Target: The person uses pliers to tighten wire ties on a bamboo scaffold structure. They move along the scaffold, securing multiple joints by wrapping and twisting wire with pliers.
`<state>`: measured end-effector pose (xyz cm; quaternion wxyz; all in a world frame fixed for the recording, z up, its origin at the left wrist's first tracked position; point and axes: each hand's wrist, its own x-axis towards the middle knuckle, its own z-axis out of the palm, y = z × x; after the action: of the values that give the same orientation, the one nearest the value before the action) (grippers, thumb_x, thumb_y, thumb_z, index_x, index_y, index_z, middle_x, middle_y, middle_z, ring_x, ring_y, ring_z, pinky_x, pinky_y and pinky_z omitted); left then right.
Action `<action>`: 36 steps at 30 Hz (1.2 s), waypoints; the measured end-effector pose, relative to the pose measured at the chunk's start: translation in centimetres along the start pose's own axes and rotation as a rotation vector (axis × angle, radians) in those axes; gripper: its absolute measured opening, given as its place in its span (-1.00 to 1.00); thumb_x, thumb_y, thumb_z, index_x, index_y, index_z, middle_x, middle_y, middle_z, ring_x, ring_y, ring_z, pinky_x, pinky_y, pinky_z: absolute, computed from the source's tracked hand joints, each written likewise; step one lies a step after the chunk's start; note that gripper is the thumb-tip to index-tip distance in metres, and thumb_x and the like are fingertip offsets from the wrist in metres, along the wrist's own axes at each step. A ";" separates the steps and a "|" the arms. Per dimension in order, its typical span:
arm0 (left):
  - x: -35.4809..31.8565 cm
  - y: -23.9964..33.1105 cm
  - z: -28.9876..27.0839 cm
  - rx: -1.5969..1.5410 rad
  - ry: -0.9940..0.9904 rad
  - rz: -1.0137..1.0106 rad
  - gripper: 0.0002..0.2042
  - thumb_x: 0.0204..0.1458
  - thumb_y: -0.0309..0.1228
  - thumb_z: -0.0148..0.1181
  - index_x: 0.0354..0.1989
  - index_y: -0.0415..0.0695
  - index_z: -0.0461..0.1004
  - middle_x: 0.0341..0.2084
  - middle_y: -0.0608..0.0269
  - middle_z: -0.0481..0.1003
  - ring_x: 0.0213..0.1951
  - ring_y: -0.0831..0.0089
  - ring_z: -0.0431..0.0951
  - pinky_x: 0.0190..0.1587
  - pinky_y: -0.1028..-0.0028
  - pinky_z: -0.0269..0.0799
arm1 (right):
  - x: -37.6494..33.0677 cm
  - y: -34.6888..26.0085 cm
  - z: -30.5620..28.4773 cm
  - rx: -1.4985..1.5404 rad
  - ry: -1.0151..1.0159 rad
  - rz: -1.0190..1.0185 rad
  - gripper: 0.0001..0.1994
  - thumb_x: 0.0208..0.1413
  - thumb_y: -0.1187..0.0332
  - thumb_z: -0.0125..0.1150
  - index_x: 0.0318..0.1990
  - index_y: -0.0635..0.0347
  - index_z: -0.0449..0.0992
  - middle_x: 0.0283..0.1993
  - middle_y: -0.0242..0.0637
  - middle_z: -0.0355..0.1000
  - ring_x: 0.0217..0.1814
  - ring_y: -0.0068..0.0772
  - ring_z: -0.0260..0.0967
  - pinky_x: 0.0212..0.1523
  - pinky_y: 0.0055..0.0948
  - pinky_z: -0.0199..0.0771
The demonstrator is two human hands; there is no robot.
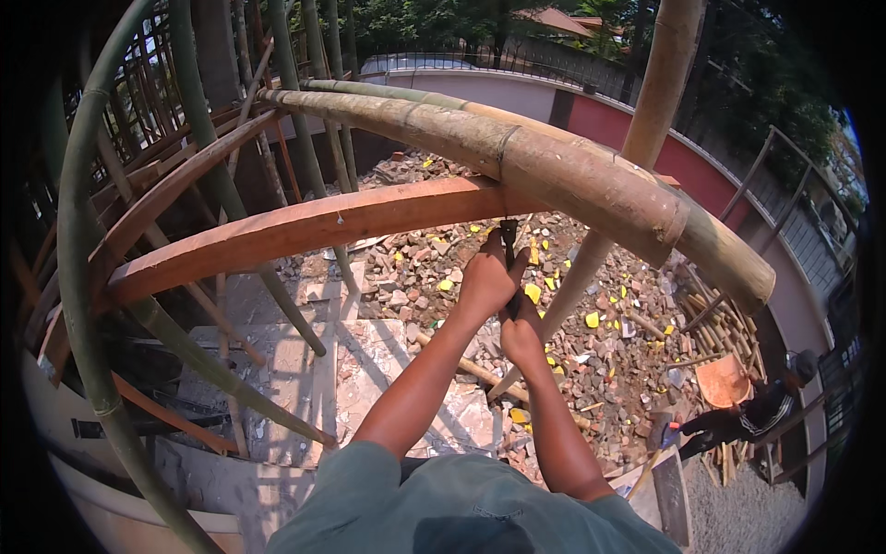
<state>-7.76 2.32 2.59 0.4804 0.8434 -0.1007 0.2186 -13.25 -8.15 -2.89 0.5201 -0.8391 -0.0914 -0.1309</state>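
Both my arms reach forward over a rubble-covered yard. My left hand (489, 279) is closed round the upper part of a dark, long-handled tool (508, 231). Lower down, my right hand (522, 338) is wrapped round the same tool. Its upper end meets the underside of a reddish timber beam (369, 210), close to where the beam runs under a thick bamboo pole (572, 175). A dark tie (501, 152) goes round that pole just above. The tool's exact kind is hard to make out, as my hands cover much of it.
Green bamboo uprights (88, 231) and more timber stand at the left. Below lie broken bricks (420, 277) with yellow scraps and a pale slab (369, 360). At the lower right another person (771, 406) is near an orange pan (724, 380). A boundary wall (604, 125) runs behind.
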 end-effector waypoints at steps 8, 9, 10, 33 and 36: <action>0.9 0.1 -1.3 0.032 -0.045 0.063 -0.51 0.14 -0.19 0.16 0.06 -0.36 0.28 -0.36 -0.32 0.54 -0.26 -0.24 0.56 -0.19 0.02 0.49 | 2.4 1.9 2.7 0.252 -0.143 0.296 -0.55 0.28 0.03 0.03 -0.08 0.34 0.47 -0.29 -0.02 0.53 -0.26 -0.11 0.49 -0.20 -0.23 0.40; 0.9 0.0 -1.2 0.017 -0.010 0.127 -0.52 0.11 -0.23 0.18 0.07 -0.33 0.29 -0.34 -0.33 0.54 -0.25 -0.25 0.56 -0.18 0.01 0.49 | 2.6 2.2 3.0 0.212 -0.126 0.283 -0.55 0.28 0.03 0.04 -0.11 0.35 0.47 -0.32 -0.03 0.53 -0.29 -0.12 0.49 -0.22 -0.21 0.40; 0.7 -0.1 -1.1 0.051 0.009 0.084 -0.52 0.09 -0.24 0.18 0.07 -0.33 0.29 -0.34 -0.33 0.53 -0.24 -0.25 0.55 -0.18 0.01 0.48 | 2.7 2.4 3.2 0.164 -0.104 0.314 -0.55 0.27 0.03 0.04 -0.13 0.36 0.48 -0.35 -0.04 0.54 -0.31 -0.12 0.49 -0.24 -0.19 0.40; 3.9 -2.7 -0.1 -1.111 -0.383 -0.540 -0.67 0.26 -0.16 0.12 -0.52 -0.03 0.33 -0.74 0.42 0.20 -0.66 0.55 0.25 -0.43 0.47 0.35 | 0.6 0.2 -1.4 0.138 -0.290 0.129 -0.55 0.17 0.00 0.27 -0.14 0.27 0.42 -0.46 -0.26 0.45 -0.43 -0.22 0.46 -0.32 -0.16 0.49; 3.2 -2.0 0.9 -1.127 -0.250 -0.549 -0.65 0.28 -0.14 0.09 -0.54 -0.02 0.29 -0.74 0.43 0.18 -0.65 0.55 0.23 -0.45 0.45 0.35 | -3.9 -2.0 -0.8 -0.385 0.215 0.006 -0.38 -0.01 0.17 0.35 0.14 0.32 0.29 -0.04 -0.06 0.33 0.03 -0.04 0.37 -0.06 0.01 0.37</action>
<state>-3.93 2.74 2.21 0.8733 0.4758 -0.0357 -0.0991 -17.62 -8.03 -2.11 0.3572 -0.9044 -0.0061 -0.2334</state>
